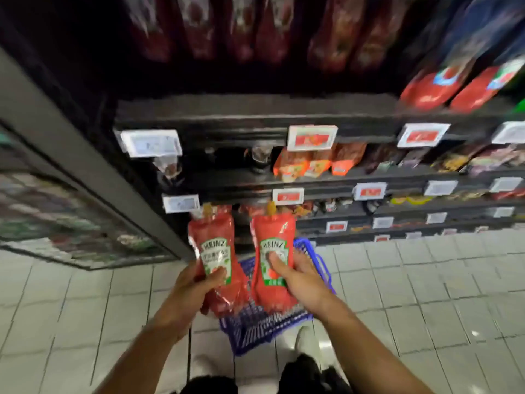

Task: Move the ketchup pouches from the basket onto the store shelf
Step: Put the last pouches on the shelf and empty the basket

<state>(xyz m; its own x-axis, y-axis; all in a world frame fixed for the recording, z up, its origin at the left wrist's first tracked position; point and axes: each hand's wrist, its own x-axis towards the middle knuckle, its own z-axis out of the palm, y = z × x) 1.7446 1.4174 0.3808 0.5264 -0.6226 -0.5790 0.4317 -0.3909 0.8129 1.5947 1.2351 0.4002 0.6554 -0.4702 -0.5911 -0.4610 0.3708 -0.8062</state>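
The dark store shelf point(255, 120) is filling the upper half of the view, its top rows of red packs blurring into shadow and running off the frame. White price tags point(312, 137) are hanging along the shelf edges, their print too smeared to read. Below, the blue basket point(255, 328) is sitting on the pale tiled floor point(426, 280), its inside mostly hidden behind the hands, so whatever it is carrying cannot be told. The left hand point(193, 291) is gripping the left ketchup pouch point(216, 251), thumb pressing across its green label. The right hand point(301, 280) is clasping the right ketchup pouch point(272, 251), thumb lying on the label, fingers wrapping behind out of sight. Both pouches are standing upright above the basket, caps pointing toward the lower shelves.
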